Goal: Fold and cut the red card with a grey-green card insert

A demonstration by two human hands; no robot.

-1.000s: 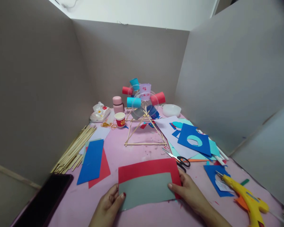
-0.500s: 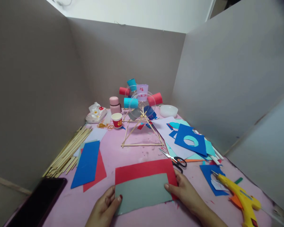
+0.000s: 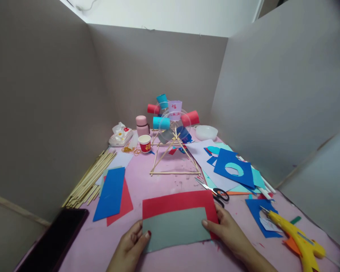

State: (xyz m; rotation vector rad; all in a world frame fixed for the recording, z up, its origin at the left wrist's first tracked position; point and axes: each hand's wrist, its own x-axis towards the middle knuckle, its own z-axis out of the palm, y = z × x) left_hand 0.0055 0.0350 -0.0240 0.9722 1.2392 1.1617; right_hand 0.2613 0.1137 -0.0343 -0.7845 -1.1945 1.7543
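Note:
A grey paper sheet lies over a larger red paper sheet, which shows along the top and right side. My left hand pinches the left edge of the sheets, thumb on the grey one. At the right edge, my right hand holds both, its thumb on the grey corner and its fingers behind the red. Just beyond the right hand lie scissors with black handles. Further back stands a stick-framed wheel model carrying coloured paper cups around clear discs.
Wooden sticks, a blue paper strip and a phone lie left. A yellow glue gun and cut blue paper lie right. A paper cup, pink flask and white bowl stand behind.
The whole view has shifted, so everything appears slightly further right. Both hands keep their hold on the grey and red sheets, with little other movement.

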